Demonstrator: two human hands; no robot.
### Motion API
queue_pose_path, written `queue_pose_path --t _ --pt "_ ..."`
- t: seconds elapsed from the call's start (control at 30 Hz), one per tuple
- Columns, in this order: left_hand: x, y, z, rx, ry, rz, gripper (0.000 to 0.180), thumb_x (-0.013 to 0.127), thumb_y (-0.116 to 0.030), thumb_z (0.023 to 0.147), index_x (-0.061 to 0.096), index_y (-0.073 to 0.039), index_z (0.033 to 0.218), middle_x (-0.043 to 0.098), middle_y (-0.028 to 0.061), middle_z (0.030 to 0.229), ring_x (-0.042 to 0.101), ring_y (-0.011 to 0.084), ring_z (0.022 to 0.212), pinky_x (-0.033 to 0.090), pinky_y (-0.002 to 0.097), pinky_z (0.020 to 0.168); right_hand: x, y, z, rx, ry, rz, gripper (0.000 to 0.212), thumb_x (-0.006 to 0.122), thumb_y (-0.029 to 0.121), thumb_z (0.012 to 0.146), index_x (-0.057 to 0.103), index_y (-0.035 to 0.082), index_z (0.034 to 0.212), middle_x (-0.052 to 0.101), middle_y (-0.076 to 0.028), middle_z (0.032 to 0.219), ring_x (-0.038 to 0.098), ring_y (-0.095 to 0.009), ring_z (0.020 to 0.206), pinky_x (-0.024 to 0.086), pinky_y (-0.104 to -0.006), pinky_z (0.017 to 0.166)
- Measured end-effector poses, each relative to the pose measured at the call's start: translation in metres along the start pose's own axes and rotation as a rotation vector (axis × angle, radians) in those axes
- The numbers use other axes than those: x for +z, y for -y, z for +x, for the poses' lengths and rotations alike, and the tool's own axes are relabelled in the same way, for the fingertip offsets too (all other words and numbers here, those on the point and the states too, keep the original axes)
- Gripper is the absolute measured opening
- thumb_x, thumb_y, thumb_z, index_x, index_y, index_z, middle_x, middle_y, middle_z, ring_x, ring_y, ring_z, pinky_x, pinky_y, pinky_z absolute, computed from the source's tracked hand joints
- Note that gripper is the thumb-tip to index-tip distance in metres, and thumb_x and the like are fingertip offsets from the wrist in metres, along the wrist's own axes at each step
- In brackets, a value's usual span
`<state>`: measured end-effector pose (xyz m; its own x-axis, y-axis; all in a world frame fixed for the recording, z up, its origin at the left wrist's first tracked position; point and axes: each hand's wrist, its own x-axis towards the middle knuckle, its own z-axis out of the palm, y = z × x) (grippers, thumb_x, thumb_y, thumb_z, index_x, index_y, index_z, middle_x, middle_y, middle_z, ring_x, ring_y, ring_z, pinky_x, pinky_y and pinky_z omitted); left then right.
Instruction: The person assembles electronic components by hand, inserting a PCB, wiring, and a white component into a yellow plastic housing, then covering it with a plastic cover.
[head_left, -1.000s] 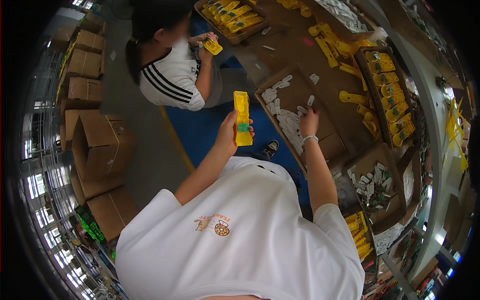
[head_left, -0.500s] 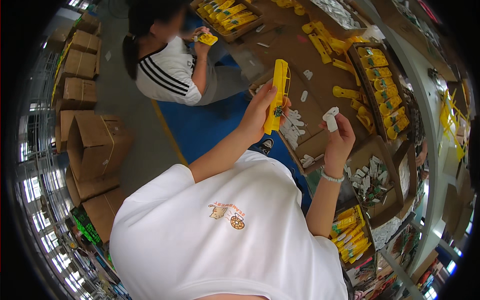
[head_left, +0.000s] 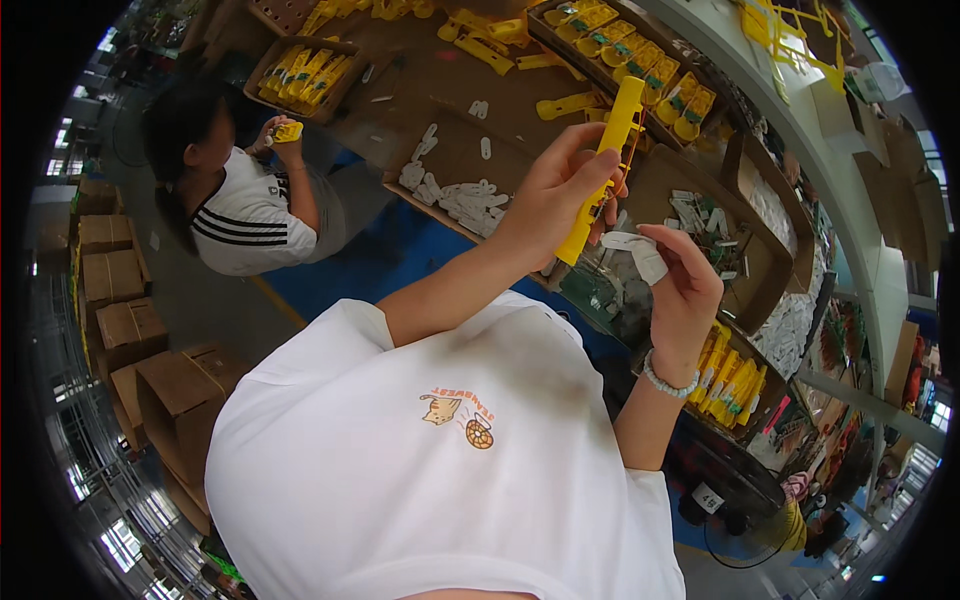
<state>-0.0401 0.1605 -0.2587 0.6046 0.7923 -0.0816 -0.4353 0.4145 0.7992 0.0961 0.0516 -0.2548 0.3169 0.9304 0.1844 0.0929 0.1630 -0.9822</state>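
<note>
My left hand (head_left: 562, 192) is closed round a long yellow plastic housing (head_left: 624, 108), held upright and leaning to the right. Thin wires and small parts show along its open right side; my fingers cover part of it. Just right of its lower end, my right hand (head_left: 688, 290) pinches a small white plastic piece (head_left: 648, 260) between thumb and fingers. A narrow gap seems to separate the white piece from the housing. Below my hands and to the left lie many loose white plastic pieces (head_left: 468, 205) in a cardboard tray (head_left: 415, 200).
Behind my hands, a cardboard box holds yellow housings (head_left: 612, 50) in a row. To the right stand a tray of white parts with wires (head_left: 700, 218) and a box of yellow housings (head_left: 735, 375). A co-worker (head_left: 250, 215) handles a yellow part at left, near stacked cartons (head_left: 130, 325).
The view has turned toward the right, so the bench and co-worker appear farther left. Both hands keep their pieces, and the white piece is closer to the housing's lower end.
</note>
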Motion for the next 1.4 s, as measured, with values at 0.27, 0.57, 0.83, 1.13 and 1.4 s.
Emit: queue_pose_path --t 0.27,0.57,0.83,1.13,1.4 --pt "0.067 0.037 -0.006 -0.068 0.153 0.148 0.041 0.048 -0.033 0.098 0.043 -0.007 0.129 0.059 0.0069 0.088 0.059 0.0105 0.07 0.046 0.0213 0.052 -0.059 0.02 -0.036 -0.112 -0.028 0.053 0.025 0.05 -0.016 0.08 0.06 -0.009 0.102 0.061 -0.013 0.097 0.064 -0.018 0.081 0.051 -0.0252 0.076" --pt "0.124 0.079 -0.017 0.006 0.224 0.254 0.042 0.046 -0.034 0.099 0.045 -0.003 0.128 0.058 0.0047 0.09 0.056 0.0076 0.082 0.047 0.0217 0.071 -0.117 0.027 -0.073 -0.223 -0.109 -0.207 0.021 0.055 -0.013 0.08 0.063 -0.007 0.098 0.062 -0.013 0.097 0.065 -0.017 0.084 0.052 -0.0227 0.072" --pt "0.151 0.104 -0.044 0.053 0.245 0.394 0.043 0.051 -0.028 0.098 0.043 -0.001 0.13 0.059 0.0046 0.093 0.055 0.0065 0.082 0.046 0.0214 0.07 -0.138 0.033 -0.101 -0.127 -0.126 0.006 0.027 0.059 -0.011 0.08 0.059 -0.006 0.106 0.062 -0.012 0.099 0.065 -0.019 0.089 0.054 -0.0261 0.075" --pt "0.163 0.121 -0.054 0.116 0.214 0.485 0.048 0.056 -0.028 0.095 0.042 0.001 0.131 0.059 0.0071 0.09 0.056 0.0083 0.077 0.045 0.023 0.067 -0.156 0.031 -0.114 0.012 -0.116 0.164 0.025 0.061 -0.008 0.082 0.057 -0.007 0.107 0.064 -0.012 0.093 0.064 -0.016 0.075 0.053 -0.0251 0.066" --pt "0.174 0.129 -0.066 0.071 0.149 0.342 0.042 0.052 -0.025 0.097 0.042 -0.001 0.13 0.059 0.0058 0.089 0.055 0.007 0.078 0.045 0.0225 0.068 -0.158 0.025 -0.121 0.074 -0.183 0.272 0.018 0.062 -0.005 0.083 0.058 -0.008 0.101 0.066 -0.012 0.086 0.063 -0.015 0.069 0.051 -0.0243 0.062"
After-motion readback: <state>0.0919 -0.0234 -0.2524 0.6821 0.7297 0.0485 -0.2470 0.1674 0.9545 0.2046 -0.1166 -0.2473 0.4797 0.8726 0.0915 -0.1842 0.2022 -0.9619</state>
